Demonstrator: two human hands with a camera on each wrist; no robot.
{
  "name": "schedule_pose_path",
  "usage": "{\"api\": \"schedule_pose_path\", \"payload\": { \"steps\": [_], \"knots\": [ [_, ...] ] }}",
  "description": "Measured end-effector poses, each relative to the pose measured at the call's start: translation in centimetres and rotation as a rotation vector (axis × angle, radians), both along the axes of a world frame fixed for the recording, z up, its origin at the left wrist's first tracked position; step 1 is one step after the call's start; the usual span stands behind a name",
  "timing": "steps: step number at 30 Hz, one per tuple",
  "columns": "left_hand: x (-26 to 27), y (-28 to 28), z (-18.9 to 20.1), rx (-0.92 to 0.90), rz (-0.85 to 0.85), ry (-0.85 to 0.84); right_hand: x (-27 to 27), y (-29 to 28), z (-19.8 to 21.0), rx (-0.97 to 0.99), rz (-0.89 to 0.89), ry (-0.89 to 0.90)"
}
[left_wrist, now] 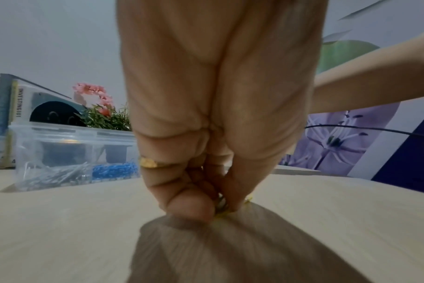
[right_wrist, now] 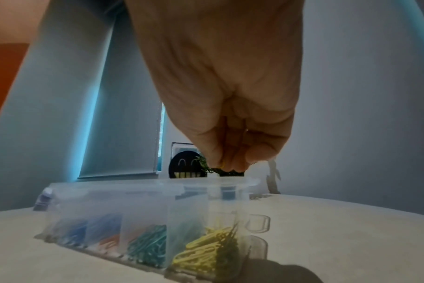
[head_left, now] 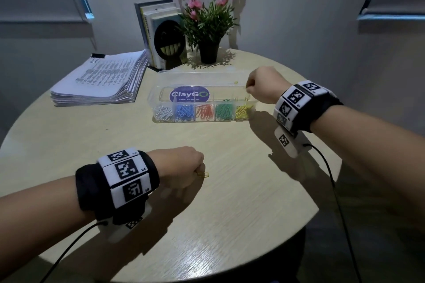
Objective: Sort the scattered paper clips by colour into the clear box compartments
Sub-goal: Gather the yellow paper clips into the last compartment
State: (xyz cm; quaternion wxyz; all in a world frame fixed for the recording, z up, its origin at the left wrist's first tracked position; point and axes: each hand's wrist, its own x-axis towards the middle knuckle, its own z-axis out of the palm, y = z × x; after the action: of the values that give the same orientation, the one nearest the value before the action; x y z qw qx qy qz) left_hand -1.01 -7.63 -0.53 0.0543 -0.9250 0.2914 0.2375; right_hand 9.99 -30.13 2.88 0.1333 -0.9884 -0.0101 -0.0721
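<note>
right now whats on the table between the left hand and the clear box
Only bare table lies between the left hand, pinching a yellow clip, and the clear box; the head view shows it.

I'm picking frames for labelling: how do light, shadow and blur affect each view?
Head view: dim, with sheen on the table near its front edge and dark shadows under both arms; the clear box stays readable. Left wrist view: the left hand is soft, casting a broad shadow over the yellow paper clip. Right wrist view: the right hand is dark and blurred, edges bowed.

Round pale wooden table (head_left: 207,225), clipped paper stack (head_left: 101,80), upright books (head_left: 158,27), potted pink-flowered plant (head_left: 208,30)
</note>
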Motion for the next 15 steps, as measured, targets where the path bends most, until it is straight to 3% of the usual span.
{"api": "schedule_pose_path", "payload": {
  "steps": [4,7,11,15],
  "knots": [
    [1.0,-0.2,0.5,-0.052,-0.025,-0.043,0.2,0.0,-0.3,0.017,0.010,0.026],
    [3.8,-1.5,1.9,-0.281,0.008,-0.183,0.5,-0.2,-0.5,0.008,-0.058,0.024],
    [8.0,-4.5,3.6,-0.653,0.186,-0.282,0.8,-0.5,-0.6,0.048,-0.158,0.075],
    [10.6,-8.0,3.7,-0.756,0.257,-0.374,0.7,0.1,-0.5,0.051,-0.146,0.090]
  ]
}}
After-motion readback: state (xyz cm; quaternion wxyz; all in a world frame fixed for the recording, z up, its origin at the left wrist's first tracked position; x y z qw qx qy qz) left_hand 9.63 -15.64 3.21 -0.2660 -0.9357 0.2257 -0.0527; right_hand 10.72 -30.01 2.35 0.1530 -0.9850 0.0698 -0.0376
